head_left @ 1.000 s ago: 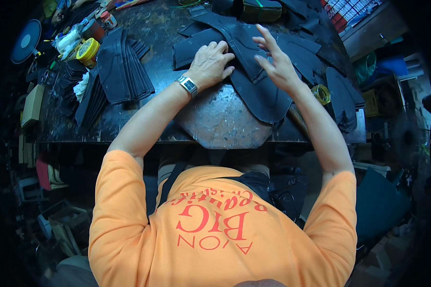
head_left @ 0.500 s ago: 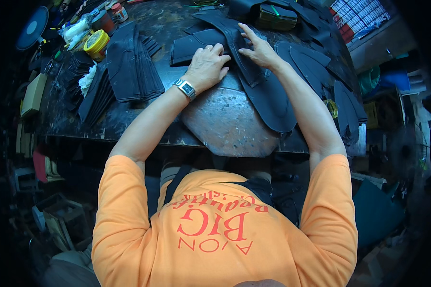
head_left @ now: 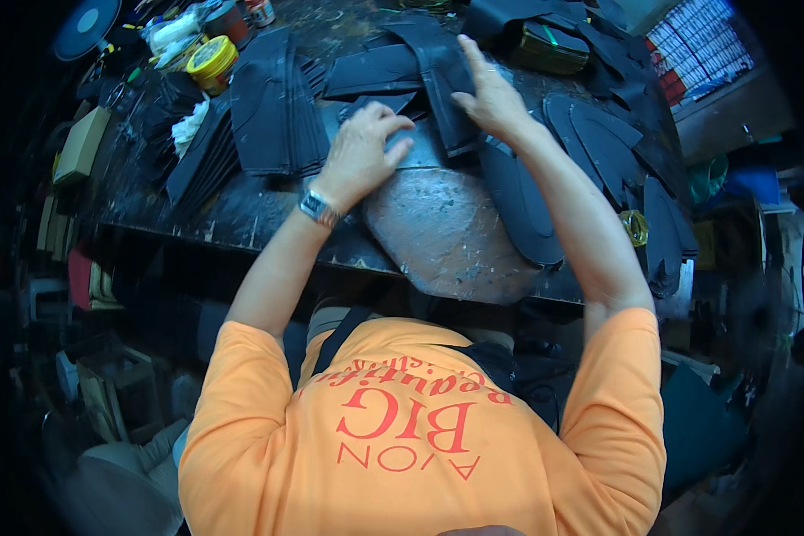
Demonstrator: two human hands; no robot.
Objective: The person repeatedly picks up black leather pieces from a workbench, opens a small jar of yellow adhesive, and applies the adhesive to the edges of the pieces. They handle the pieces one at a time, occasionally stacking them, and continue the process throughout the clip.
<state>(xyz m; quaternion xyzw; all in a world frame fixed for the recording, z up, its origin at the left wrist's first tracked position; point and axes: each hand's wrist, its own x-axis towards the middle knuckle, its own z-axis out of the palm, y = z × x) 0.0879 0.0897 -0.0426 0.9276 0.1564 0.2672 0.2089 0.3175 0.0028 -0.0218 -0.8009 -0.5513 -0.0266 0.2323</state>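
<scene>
My left hand (head_left: 364, 150), with a watch on its wrist, hovers at the middle of the table, its fingers bent and the thumb apart. Just beyond its fingertips lies a small pointed black cut piece (head_left: 400, 102). My right hand (head_left: 494, 96) has its fingers stretched out along the right edge of a long black cut piece (head_left: 439, 89), which lies partly over another wide black piece (head_left: 373, 71). Below the right hand, a rounded black piece (head_left: 520, 210) rests partly under my forearm. The cut pieces look like thin sheet material; I cannot tell which.
A worn board (head_left: 451, 232) lies at the table's front edge. Fanned stacks of black pieces (head_left: 272, 116) are on the left, near a yellow tub (head_left: 212, 61) and white crumpled material (head_left: 188, 125). More black pieces (head_left: 590, 143) and a yellow roll (head_left: 634, 228) lie on the right.
My left hand has drawn back toward me from the black pieces, uncovering the small pointed one. The right hand stays by the long piece. The whole view has shifted slightly.
</scene>
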